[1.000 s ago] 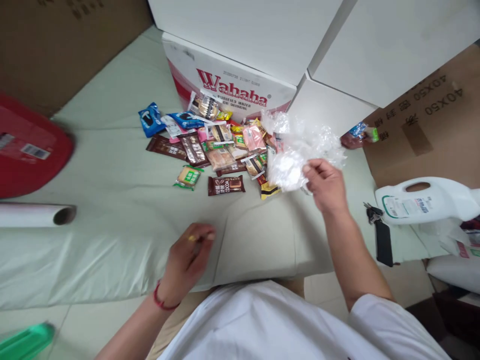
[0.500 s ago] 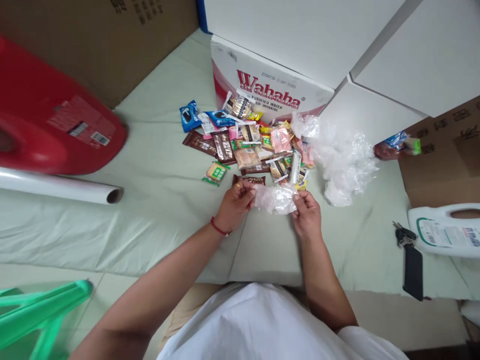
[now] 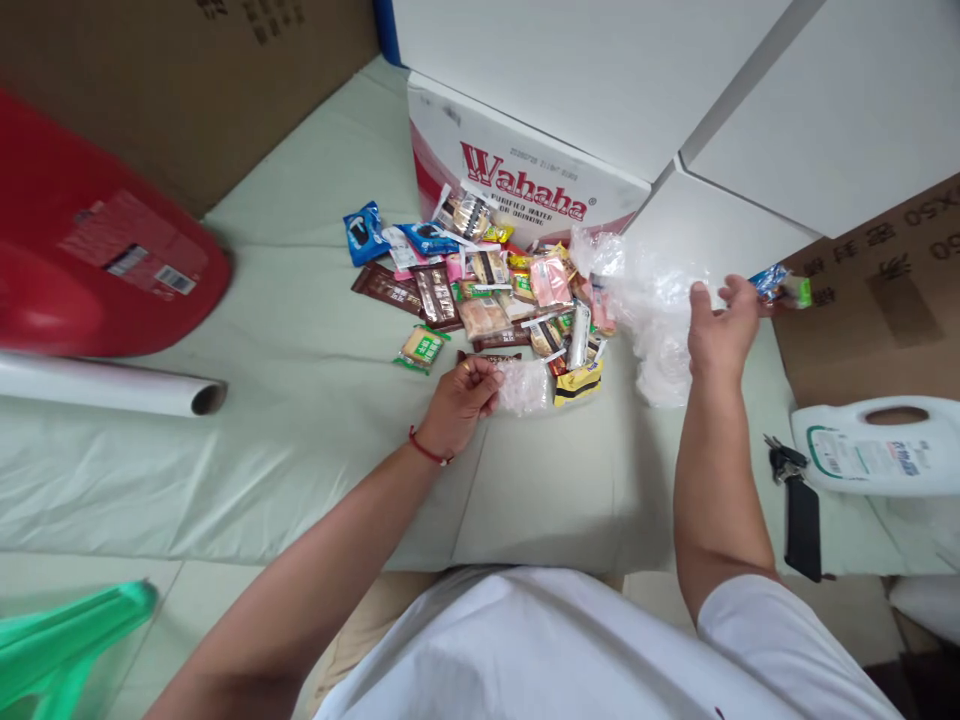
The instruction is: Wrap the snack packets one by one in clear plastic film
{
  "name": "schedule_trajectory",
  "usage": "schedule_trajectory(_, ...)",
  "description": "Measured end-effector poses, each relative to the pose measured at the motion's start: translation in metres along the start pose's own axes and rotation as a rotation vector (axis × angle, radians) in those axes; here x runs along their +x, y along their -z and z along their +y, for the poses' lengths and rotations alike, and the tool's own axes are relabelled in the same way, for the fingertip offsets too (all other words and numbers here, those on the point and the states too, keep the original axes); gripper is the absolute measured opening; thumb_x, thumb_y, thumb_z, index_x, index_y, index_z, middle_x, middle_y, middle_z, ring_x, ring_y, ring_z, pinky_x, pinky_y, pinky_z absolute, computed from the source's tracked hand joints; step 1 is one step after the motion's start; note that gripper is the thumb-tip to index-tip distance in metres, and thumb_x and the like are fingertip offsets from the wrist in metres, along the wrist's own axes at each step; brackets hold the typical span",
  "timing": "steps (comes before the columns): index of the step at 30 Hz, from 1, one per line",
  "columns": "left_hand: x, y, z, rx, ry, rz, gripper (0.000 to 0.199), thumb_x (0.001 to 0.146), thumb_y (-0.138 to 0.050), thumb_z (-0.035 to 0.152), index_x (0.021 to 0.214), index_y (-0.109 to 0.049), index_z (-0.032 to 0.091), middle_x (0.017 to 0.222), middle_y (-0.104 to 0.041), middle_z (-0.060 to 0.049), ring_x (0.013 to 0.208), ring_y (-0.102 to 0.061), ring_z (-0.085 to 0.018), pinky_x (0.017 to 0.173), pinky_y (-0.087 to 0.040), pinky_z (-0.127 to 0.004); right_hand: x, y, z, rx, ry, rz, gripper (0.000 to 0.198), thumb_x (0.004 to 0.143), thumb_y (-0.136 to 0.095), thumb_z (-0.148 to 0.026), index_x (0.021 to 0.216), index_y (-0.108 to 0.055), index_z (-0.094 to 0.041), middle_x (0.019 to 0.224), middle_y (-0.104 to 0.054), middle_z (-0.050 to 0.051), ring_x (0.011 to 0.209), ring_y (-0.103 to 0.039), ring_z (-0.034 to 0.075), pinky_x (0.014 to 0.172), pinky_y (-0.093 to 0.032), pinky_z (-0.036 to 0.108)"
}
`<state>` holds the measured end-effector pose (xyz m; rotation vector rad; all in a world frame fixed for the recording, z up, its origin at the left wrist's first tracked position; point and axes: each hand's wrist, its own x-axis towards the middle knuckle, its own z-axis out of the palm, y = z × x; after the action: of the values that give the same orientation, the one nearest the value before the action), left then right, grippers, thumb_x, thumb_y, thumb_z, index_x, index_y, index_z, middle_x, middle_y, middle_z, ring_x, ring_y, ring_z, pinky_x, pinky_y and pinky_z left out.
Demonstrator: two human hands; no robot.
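Observation:
My left hand (image 3: 463, 398) pinches a small crumpled clear plastic bag (image 3: 525, 387) at its left end, low over the cloth. Beyond it spreads a pile of wrapped snacks, among them brown-wrapped bars (image 3: 437, 293), a green-edged biscuit pack (image 3: 421, 348) and a yellow packet (image 3: 579, 381). My right hand (image 3: 721, 325) is stretched out to the right, thumb and fingers apart, with nothing seen in it. It is over the right edge of a heap of clear plastic bags (image 3: 660, 300), close to some blue and green snack packets (image 3: 780, 288) partly hidden behind the fingers.
A Wahaha carton (image 3: 525, 165) and white boxes (image 3: 570, 60) back the pile. On the left are a red jug (image 3: 90, 230) and a white roll (image 3: 105, 382). A white bottle (image 3: 885, 445), keys and a black phone-like object (image 3: 802, 528) lie right. Below left is a green stool (image 3: 75, 640).
My right hand has let go of the small plastic bag and moved right and away from me, its fingers opening. My left hand still holds the bag. The view has shifted slightly.

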<state>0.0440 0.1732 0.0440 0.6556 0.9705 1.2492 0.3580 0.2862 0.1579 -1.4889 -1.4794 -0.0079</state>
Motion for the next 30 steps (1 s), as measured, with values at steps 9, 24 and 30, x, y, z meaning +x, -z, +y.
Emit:
schedule_trajectory(9,-0.002,-0.004,0.000,0.019,-0.005,-0.052,0.052,0.064,-0.093,0.054,0.074,-0.055,0.019,0.062,-0.051,0.007,0.048,-0.042,-0.004,0.045,-0.032,-0.020,-0.186,-0.037,-0.088,0.411,-0.179,-0.660,0.035,0.085,-0.079,-0.045,0.115,-0.072,-0.028,0.109,-0.069,0.006,0.086,-0.060,0.020,0.071,-0.052,0.033)
schedule_trajectory(24,-0.001,-0.001,-0.013,0.168,-0.087,-0.280,0.041,0.072,-0.090,0.045,0.090,-0.064,0.018,0.081,-0.062,0.001,0.072,-0.056,-0.011,0.070,-0.047,-0.025,-0.208,-0.069,-0.062,0.781,-0.578,-0.628,0.031,0.087,-0.077,-0.052,0.099,-0.070,-0.025,0.081,-0.068,-0.002,0.066,-0.058,0.014,0.062,-0.050,0.028)
schedule_trajectory(30,-0.002,-0.004,-0.015,0.205,-0.084,-0.242,0.043,0.086,-0.074,0.059,0.082,-0.055,0.020,0.066,-0.054,0.005,0.056,-0.044,-0.009,0.055,-0.035,-0.023,-0.208,-0.061,-0.064,0.502,-0.147,-0.516,0.007,0.094,-0.070,-0.032,0.093,-0.071,-0.025,0.083,-0.064,0.000,0.074,-0.056,0.016,0.071,-0.047,0.030)
